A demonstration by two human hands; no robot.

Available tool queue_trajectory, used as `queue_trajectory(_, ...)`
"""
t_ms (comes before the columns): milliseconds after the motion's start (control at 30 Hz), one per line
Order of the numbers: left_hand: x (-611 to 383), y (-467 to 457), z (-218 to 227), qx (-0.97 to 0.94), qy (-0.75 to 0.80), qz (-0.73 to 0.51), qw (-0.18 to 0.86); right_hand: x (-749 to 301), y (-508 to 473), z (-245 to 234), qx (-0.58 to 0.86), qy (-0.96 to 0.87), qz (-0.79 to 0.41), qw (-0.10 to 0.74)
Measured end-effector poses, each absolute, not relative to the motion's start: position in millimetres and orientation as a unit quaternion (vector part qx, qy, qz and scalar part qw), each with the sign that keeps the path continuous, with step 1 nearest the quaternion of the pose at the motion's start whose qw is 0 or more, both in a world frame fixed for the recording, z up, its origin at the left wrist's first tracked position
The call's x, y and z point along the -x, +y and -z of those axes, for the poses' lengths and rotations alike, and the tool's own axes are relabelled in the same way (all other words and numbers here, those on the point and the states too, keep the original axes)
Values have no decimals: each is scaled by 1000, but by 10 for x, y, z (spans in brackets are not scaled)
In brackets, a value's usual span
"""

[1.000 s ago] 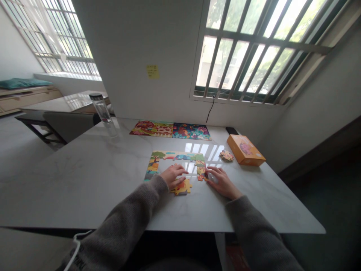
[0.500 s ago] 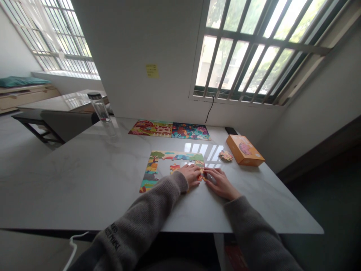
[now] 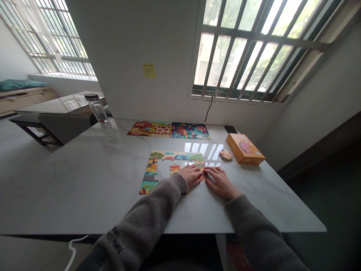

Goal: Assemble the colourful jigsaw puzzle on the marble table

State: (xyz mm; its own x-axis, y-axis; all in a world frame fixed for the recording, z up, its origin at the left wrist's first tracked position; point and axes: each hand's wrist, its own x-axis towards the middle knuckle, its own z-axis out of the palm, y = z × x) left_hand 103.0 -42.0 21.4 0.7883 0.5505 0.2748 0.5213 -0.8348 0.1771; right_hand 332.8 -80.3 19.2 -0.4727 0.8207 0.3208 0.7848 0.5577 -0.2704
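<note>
A partly assembled jigsaw puzzle (image 3: 151, 167) with animals and trees lies on the white table, its border pieces joined around an open middle. My left hand (image 3: 191, 175) rests over its right side, fingers curled down onto a puzzle piece (image 3: 202, 175) at the right border. From the other side my right hand (image 3: 220, 183) meets the same spot, thumb and fingertips closed at the piece's edge. Both hands partly hide the piece and the puzzle's lower right. A loose red and yellow piece (image 3: 175, 169) sits inside the border, left of my left hand.
A small pile of puzzle pieces (image 3: 226, 154) lies beside an orange box (image 3: 245, 148). Behind it is a black flat object (image 3: 230, 130). Two finished puzzles, a farm scene (image 3: 150, 128) and a dark sea scene (image 3: 190, 131), lie along the wall. A glass bottle (image 3: 98, 111) stands at the left edge.
The camera view has shifted slightly. Both hands stay at the puzzle's right border, with only small finger movement at the piece.
</note>
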Motion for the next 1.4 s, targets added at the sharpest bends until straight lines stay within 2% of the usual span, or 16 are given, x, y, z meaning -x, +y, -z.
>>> queue_trajectory(300, -1039, -366, -127, -939, 272, -191, 89, -3290, -745, -233, 462, -866, -20, 189)
queue_trajectory(733, -988, -407, -194, -934, 302, -171, 83, -3274, -757, -194, 494, -841, -45, 217)
queue_trajectory(1033, -88, -138, -349, -882, 396, -231, 115, -3308, -735, -138, 486, -831, -52, 266)
queue_trajectory(1167, 198, -140, -233, -873, 430, -205, 109, -3328, -707, -95, 489, -826, -63, 273)
queue_trajectory(1400, 139, -176, -136, -867, 458, -168, 105, -3342, -696, -75, 489, -823, -70, 281)
